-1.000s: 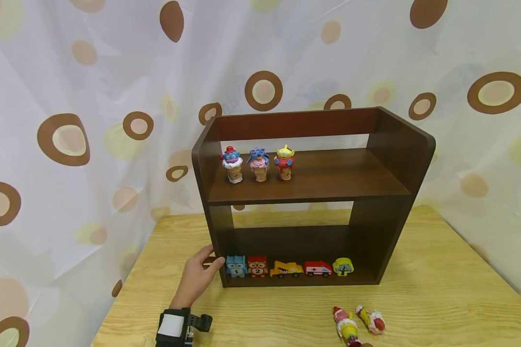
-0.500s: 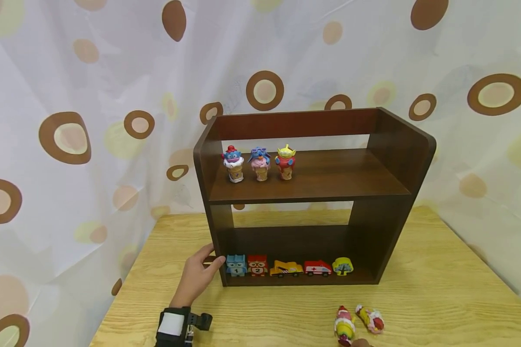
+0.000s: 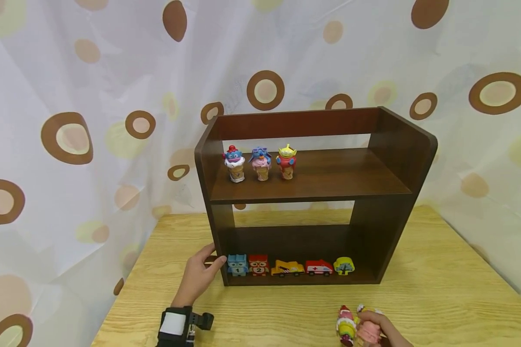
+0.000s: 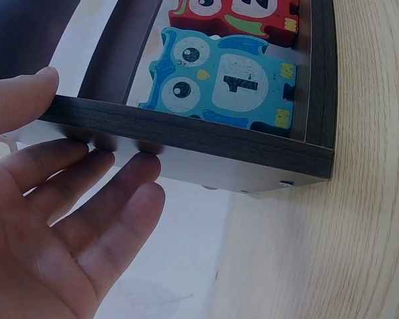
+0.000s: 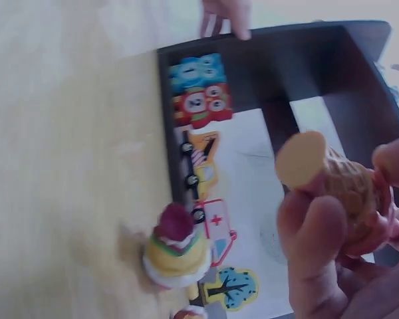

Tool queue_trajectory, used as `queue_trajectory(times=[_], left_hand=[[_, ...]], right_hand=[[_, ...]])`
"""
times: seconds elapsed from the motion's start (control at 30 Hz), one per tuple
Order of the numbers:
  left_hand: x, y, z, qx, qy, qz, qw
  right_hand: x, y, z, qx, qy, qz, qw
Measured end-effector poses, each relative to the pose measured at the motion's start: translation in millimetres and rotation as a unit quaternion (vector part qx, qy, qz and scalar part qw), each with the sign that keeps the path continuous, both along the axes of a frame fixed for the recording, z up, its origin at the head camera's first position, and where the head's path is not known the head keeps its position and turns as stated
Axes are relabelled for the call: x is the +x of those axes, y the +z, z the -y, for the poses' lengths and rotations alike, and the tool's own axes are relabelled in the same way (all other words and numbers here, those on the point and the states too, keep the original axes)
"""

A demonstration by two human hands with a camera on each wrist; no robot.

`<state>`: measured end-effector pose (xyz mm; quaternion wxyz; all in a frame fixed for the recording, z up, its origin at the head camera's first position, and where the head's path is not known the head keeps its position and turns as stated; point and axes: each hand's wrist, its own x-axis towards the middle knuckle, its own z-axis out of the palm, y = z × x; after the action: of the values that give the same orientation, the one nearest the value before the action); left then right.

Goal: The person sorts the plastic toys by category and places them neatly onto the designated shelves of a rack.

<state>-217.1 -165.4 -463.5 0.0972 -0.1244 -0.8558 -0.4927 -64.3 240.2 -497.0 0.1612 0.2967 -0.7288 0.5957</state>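
My left hand (image 3: 197,274) holds the left side panel of a dark brown two-tier shelf (image 3: 312,196); in the left wrist view its thumb lies over the panel's edge and its fingers touch the outer face. In the right wrist view my right hand (image 5: 319,246) pinches an ice-cream-cone figurine (image 5: 346,186) with a waffle cone and pink top, its flat base toward the camera. Beside that hand on the table lies a yellow and pink figurine (image 3: 346,325). Another figurine (image 3: 362,307) is mostly hidden behind the right fingers.
Three cone figurines (image 3: 262,165) stand on the upper tier's left. The lower tier holds a blue owl block (image 3: 237,265), a red owl block (image 3: 258,265), a yellow truck (image 3: 287,268), a red and white ambulance (image 3: 319,267) and a tree piece (image 3: 344,266). A patterned curtain hangs behind.
My right hand has come up into the head view from the bottom edge, carrying the pink cone figurine. The yellow and pink figurine has turned more upright in view. My left hand stays put.
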Motion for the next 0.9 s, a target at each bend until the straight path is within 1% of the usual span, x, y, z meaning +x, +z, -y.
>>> queue_trajectory(times=[0.03,0.07,0.1,0.13,0.17,0.2,0.23,0.27,0.33,0.4,0.43,0.47,0.5,0.53,0.6,0.63,0.67,0.73,0.8,0.87,0.9], left_hand=[[0.3,-0.5,0,0.001,-0.001,0.000,1.0000],[0.7,-1.0,0,0.002,-0.001,0.001,1.0000],[1.0,-1.5,-1,0.003,-0.002,0.000,1.0000],[1.4,-1.5,-1,0.002,-0.002,-0.002,1.0000],[1.4,-1.6,-1,0.002,-0.003,-0.001,1.0000],[1.3,-1.9,-1,0.002,-0.004,-0.001,1.0000],[1.1,-1.9,-1,0.003,-0.004,-0.001,1.0000],[0.9,-1.9,-1,0.004,-0.004,-0.001,1.0000],[0.6,-1.6,-1,0.003,-0.003,-0.003,1.0000],[0.6,-1.6,-1,0.003,-0.001,-0.002,1.0000],[0.5,-1.1,-1,0.002,0.000,-0.002,1.0000],[0.4,-0.9,-1,-0.001,0.000,-0.001,1.0000],[0.5,-0.6,-1,-0.003,0.001,0.000,1.0000],[0.3,-0.9,0,-0.005,0.001,0.002,1.0000],[0.1,-1.0,0,-0.005,0.001,0.004,1.0000],[-0.1,-1.0,0,-0.006,0.001,0.005,1.0000],[-0.3,-0.9,0,-0.006,0.001,0.004,1.0000],[-0.5,-0.4,0,-0.005,-0.001,0.001,1.0000],[-0.9,-0.1,0,-0.005,-0.002,-0.002,1.0000],[-0.6,0.1,0,-0.005,-0.003,-0.002,1.0000],[-0.3,0.1,0,-0.005,-0.002,-0.002,1.0000]], right_hand=[[-0.6,-2.1,1,-0.023,-0.012,-0.007,1.000],[-1.3,-4.9,3,-0.046,-0.026,-0.025,0.998],[-1.1,-1.3,5,-0.062,-0.024,-0.030,0.997],[0.0,5.0,7,-0.080,-0.009,-0.027,0.996],[0.2,7.4,6,-0.088,0.008,-0.017,0.996],[0.5,9.7,7,-0.094,0.007,-0.017,0.995],[1.9,12.2,8,-0.102,0.010,-0.004,0.995],[4.4,14.7,9,-0.103,0.006,0.018,0.994],[7.7,18.5,9,-0.105,0.013,0.060,0.993],[7.6,20.6,8,-0.120,0.047,0.089,0.988],[5.8,21.1,6,-0.131,0.079,0.094,0.984],[3.0,21.5,6,-0.143,0.109,0.091,0.980],[-1.3,21.6,5,-0.152,0.142,0.072,0.975],[-5.0,21.8,5,-0.173,0.184,0.062,0.966],[-10.4,23.1,4,-0.212,0.259,0.056,0.941],[-12.4,24.3,5,-0.227,0.289,0.053,0.929],[-12.5,26.2,5,-0.236,0.300,0.052,0.923],[-9.2,31.6,8,-0.246,0.295,0.056,0.921],[-4.8,38.1,11,-0.236,0.262,0.039,0.935],[-0.3,45.2,16,-0.226,0.214,0.016,0.950],[2.0,49.3,19,-0.223,0.184,0.014,0.957]])
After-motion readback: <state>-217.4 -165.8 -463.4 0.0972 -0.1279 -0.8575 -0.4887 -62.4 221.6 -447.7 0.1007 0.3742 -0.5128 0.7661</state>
